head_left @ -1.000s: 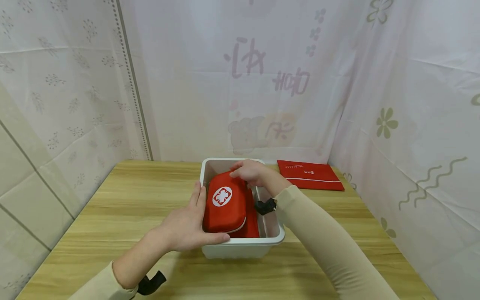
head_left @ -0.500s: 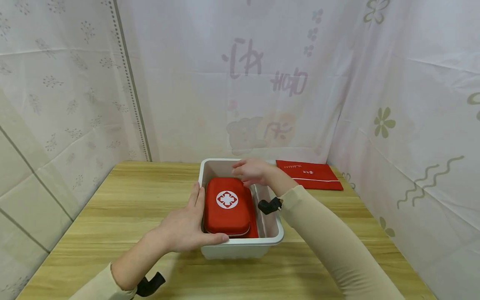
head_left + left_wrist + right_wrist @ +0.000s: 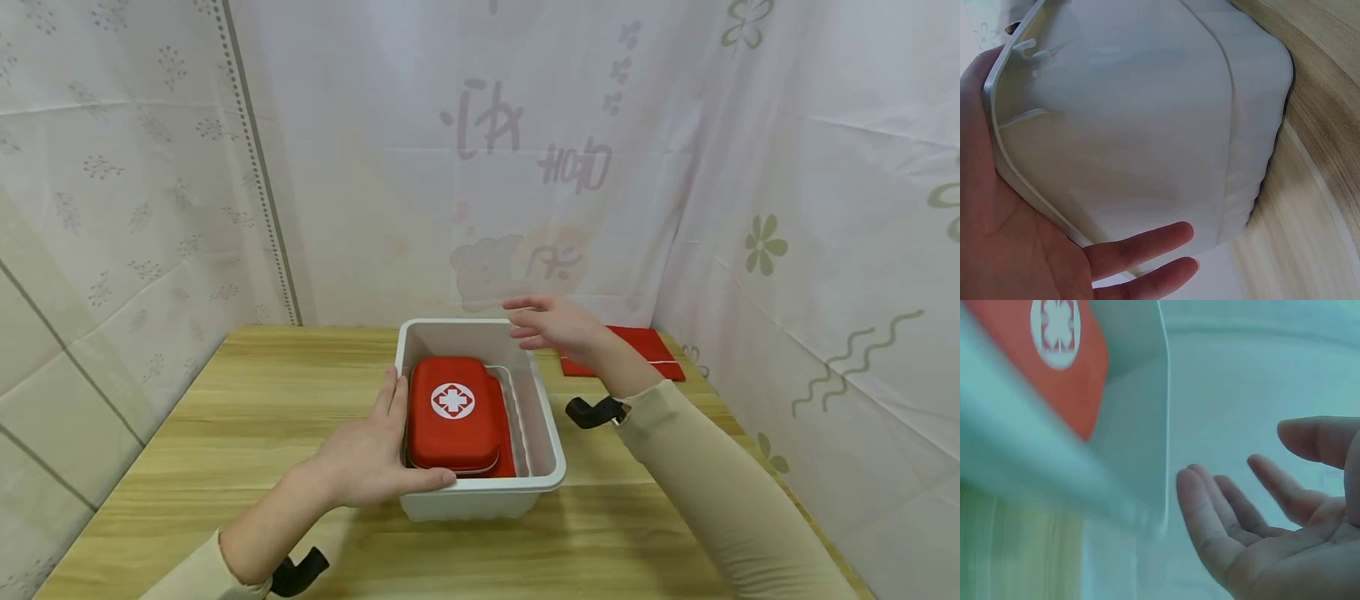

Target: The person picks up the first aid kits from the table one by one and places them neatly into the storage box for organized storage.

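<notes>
A red zip case [image 3: 453, 417] with a white cross emblem lies flat in a white plastic bin [image 3: 553, 442]. Under it, a red flat item [image 3: 507, 433] shows at its right side. My left hand [image 3: 363, 458] rests against the bin's near left corner, thumb along the front rim and straight fingers along the left side. Two of its fingers [image 3: 1141, 250] extend along the bin's outer wall in the left wrist view. My right hand [image 3: 558, 327] hovers above the bin's far right corner, loosely bent fingers apart, holding nothing.
A red flat pouch [image 3: 663, 354] lies at the table's back right, partly hidden behind my right forearm. Something pale and crinkled [image 3: 513, 408] lies along the bin's right inner side. The wooden table [image 3: 300, 400] is bordered by patterned curtains [image 3: 337, 208].
My right hand has let go of the red case and moved up and right, away from it. The case has straightened and settled flat in the bin. My left hand has stayed put.
</notes>
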Demonstrator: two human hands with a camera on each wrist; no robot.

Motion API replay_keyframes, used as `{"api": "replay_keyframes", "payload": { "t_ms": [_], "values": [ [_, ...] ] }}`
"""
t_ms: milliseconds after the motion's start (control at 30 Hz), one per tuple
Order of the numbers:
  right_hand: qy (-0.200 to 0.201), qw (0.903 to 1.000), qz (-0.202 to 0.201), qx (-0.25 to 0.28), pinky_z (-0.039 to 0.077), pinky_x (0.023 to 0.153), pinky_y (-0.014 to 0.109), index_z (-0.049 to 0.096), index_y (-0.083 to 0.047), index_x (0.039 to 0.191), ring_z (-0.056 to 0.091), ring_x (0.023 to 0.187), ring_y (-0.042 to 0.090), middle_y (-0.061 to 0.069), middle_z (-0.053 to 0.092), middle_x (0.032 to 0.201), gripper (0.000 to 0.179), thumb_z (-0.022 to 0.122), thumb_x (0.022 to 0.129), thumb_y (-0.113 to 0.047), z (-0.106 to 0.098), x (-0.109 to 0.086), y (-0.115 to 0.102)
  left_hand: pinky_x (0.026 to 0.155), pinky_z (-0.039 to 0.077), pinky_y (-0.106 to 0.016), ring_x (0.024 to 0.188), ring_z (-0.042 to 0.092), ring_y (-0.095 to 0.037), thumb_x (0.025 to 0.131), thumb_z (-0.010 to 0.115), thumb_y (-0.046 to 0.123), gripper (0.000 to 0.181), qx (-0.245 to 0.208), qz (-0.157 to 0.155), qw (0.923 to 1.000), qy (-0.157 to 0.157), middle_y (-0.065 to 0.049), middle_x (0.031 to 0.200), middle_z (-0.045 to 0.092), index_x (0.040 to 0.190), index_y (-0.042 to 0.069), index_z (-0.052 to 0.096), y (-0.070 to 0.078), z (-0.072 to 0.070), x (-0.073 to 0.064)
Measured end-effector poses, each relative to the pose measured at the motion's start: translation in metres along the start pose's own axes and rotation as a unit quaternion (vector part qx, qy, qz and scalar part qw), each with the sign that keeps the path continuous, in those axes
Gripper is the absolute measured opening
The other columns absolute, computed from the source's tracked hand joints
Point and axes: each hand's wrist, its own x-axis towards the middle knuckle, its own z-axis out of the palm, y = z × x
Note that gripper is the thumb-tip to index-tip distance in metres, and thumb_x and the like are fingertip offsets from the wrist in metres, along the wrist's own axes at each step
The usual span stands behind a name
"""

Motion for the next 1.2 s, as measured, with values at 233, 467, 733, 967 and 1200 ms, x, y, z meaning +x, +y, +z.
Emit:
{"api": "replay_keyframes", "payload": {
  "t_ms": [233,467,733,967,1200],
  "values": [
    [0.073,0.9968,0.018,-0.026,0.044,0.125,0.056,0.045,-0.005,0.165,0.055,0.148,0.044,0.021,0.043,0.172,0.056,0.055,0.115,-0.029,-0.045,-0.012,0.038,0.087,0.061,-0.050,0.094,0.078,-0.031,0.077,0.071,0.093,0.154,-0.006,0.004,1.0000,0.005,-0.020,0.185,-0.006,0.175,-0.001,-0.001,-0.001,0.001,0.000],
    [0.107,0.9920,0.056,-0.038,0.039,0.127,0.060,0.038,0.002,0.167,0.048,0.152,0.052,0.030,0.036,0.173,0.058,0.048,0.117,-0.026,-0.081,-0.014,0.096,0.089,0.061,-0.051,0.093,0.078,-0.031,0.077,0.070,0.094,0.153,-0.004,0.005,1.0000,0.006,-0.020,0.185,-0.006,0.175,-0.002,0.001,-0.001,0.001,0.001],
    [0.129,0.9801,0.105,-0.108,0.046,0.123,0.059,0.040,0.002,0.166,0.049,0.149,0.052,0.032,0.039,0.170,0.059,0.047,0.116,-0.029,-0.101,-0.008,0.145,0.092,0.061,-0.051,0.095,0.078,-0.032,0.077,0.070,0.094,0.154,-0.004,0.007,0.9999,0.007,-0.020,0.185,-0.007,0.175,-0.002,0.001,-0.001,0.002,0.002],
    [0.120,0.9625,0.117,-0.214,0.038,0.123,0.068,0.041,0.005,0.165,0.042,0.151,0.054,0.036,0.037,0.168,0.061,0.049,0.114,-0.027,-0.114,0.002,0.169,0.084,0.061,-0.045,0.084,0.075,-0.024,0.076,0.070,0.095,0.154,-0.002,-0.001,1.0000,0.002,-0.017,0.185,-0.009,0.175,0.000,-0.001,-0.001,0.000,0.001],
    [0.101,0.9419,0.131,-0.292,0.023,0.126,0.078,0.037,0.001,0.168,0.024,0.157,0.063,0.037,0.029,0.172,0.064,0.051,0.111,-0.024,-0.117,0.011,0.181,0.085,0.061,-0.046,0.089,0.077,-0.027,0.076,0.070,0.094,0.154,-0.003,-0.001,1.0000,0.002,-0.017,0.185,-0.008,0.176,0.001,-0.002,-0.001,0.000,0.001]
  ]
}}
